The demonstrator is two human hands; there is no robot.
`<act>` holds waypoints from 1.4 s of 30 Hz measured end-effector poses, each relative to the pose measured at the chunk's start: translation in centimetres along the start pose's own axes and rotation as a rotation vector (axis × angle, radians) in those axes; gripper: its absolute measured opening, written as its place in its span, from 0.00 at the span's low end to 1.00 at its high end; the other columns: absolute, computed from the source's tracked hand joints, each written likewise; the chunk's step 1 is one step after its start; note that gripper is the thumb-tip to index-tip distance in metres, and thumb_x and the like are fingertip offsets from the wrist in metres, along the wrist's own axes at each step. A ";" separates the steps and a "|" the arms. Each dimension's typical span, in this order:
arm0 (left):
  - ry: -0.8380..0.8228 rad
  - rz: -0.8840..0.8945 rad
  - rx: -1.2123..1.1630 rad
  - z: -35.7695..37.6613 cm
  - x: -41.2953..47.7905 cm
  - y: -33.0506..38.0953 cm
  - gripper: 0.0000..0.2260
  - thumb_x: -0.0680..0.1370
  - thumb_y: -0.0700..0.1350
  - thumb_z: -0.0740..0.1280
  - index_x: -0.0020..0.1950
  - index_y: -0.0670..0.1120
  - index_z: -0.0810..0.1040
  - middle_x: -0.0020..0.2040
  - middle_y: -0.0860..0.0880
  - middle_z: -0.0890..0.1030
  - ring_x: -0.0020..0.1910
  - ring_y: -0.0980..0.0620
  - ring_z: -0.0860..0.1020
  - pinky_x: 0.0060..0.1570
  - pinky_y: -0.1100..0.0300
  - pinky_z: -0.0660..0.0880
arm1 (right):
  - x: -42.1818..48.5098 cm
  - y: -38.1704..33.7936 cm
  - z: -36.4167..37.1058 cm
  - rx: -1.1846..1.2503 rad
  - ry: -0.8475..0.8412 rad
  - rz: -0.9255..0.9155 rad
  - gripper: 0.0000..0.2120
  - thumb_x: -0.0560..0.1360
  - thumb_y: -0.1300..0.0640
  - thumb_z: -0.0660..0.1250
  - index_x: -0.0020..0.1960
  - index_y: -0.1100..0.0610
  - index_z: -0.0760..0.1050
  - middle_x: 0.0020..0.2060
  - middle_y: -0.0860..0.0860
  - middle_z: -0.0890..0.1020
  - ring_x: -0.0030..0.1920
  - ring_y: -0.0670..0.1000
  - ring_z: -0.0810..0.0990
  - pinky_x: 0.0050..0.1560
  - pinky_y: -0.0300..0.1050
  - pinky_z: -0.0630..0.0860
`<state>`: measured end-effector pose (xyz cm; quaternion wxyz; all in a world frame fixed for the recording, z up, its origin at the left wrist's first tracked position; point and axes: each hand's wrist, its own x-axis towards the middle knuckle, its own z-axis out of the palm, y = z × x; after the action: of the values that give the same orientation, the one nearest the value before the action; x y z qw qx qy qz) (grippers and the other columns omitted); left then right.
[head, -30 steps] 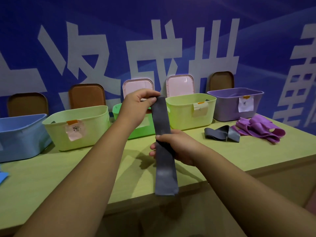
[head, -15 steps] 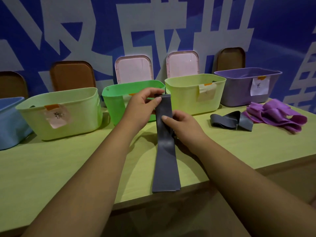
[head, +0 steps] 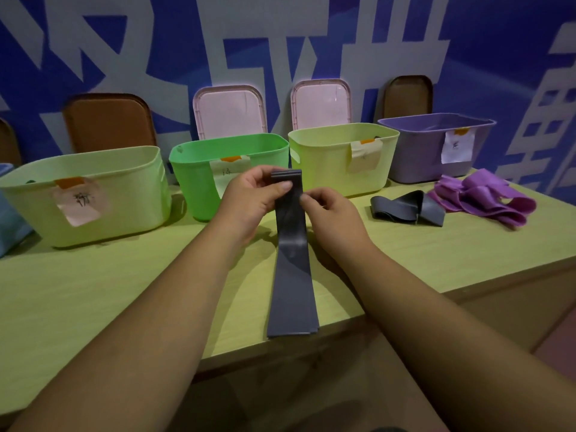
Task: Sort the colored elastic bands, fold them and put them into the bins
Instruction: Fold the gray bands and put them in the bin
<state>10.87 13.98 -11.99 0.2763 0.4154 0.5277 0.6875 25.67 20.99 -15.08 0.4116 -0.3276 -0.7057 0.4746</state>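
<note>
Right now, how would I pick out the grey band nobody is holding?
Find the purple bin at the right end of the row. Before it lies a heap of purple bands; the loose grey band lies just left of that heap. Unlike its purple neighbours, it is dark grey.

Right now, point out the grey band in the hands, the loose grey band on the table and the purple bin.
held grey band [head: 291,275]: head view, flat stretch below the hands.
loose grey band [head: 392,210]: head view, left loop.
purple bin [head: 417,157]: head view, bare front wall.
</note>
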 end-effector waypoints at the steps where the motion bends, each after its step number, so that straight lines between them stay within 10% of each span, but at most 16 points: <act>1: -0.004 -0.014 0.009 0.0 -0.1 -0.2 0.11 0.80 0.31 0.72 0.57 0.45 0.83 0.50 0.48 0.88 0.51 0.51 0.86 0.50 0.58 0.85 | 0.0 -0.2 -0.5 -0.069 0.085 -0.020 0.08 0.84 0.50 0.67 0.58 0.49 0.84 0.51 0.46 0.86 0.53 0.47 0.83 0.53 0.48 0.80; 8: -0.057 -0.056 0.173 1.0 -1.5 -0.9 0.11 0.79 0.35 0.75 0.59 0.47 0.85 0.55 0.47 0.89 0.52 0.53 0.86 0.57 0.56 0.83 | 2.4 0.1 -7.6 -0.848 0.088 0.077 0.28 0.81 0.62 0.69 0.80 0.54 0.69 0.76 0.57 0.69 0.74 0.60 0.70 0.74 0.59 0.72; 21: -0.065 -0.030 0.225 0.7 -1.7 -0.7 0.11 0.79 0.36 0.75 0.60 0.46 0.85 0.50 0.52 0.89 0.46 0.60 0.86 0.48 0.64 0.83 | 1.5 1.6 -8.6 -1.116 0.292 -0.049 0.11 0.82 0.54 0.69 0.64 0.53 0.79 0.60 0.54 0.82 0.64 0.61 0.73 0.63 0.59 0.69; 27: -0.067 -0.020 0.231 0.8 -1.5 -0.8 0.11 0.79 0.36 0.75 0.61 0.45 0.85 0.51 0.51 0.89 0.48 0.58 0.86 0.50 0.62 0.84 | 0.8 0.1 -7.3 -0.708 0.120 -0.181 0.16 0.80 0.56 0.72 0.67 0.48 0.77 0.59 0.49 0.82 0.62 0.54 0.80 0.66 0.58 0.78; 34: -0.132 0.062 0.095 -0.1 -1.1 0.0 0.12 0.81 0.33 0.71 0.61 0.44 0.85 0.58 0.43 0.87 0.57 0.50 0.84 0.66 0.51 0.80 | 0.8 -2.4 -4.9 -0.249 -0.020 -0.240 0.25 0.80 0.58 0.75 0.74 0.46 0.76 0.62 0.44 0.83 0.60 0.44 0.81 0.54 0.32 0.79; 42: -0.312 0.053 0.098 -1.1 -0.7 -0.2 0.16 0.78 0.39 0.73 0.67 0.43 0.83 0.68 0.47 0.84 0.69 0.46 0.81 0.70 0.51 0.77 | 0.1 -0.6 -4.0 -0.057 -0.139 -0.205 0.18 0.81 0.65 0.70 0.65 0.48 0.85 0.52 0.43 0.86 0.52 0.42 0.85 0.51 0.39 0.84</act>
<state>10.23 12.96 -12.48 0.3158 0.5438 0.5003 0.5951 29.18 22.46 -13.67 0.3985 -0.2318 -0.7755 0.4314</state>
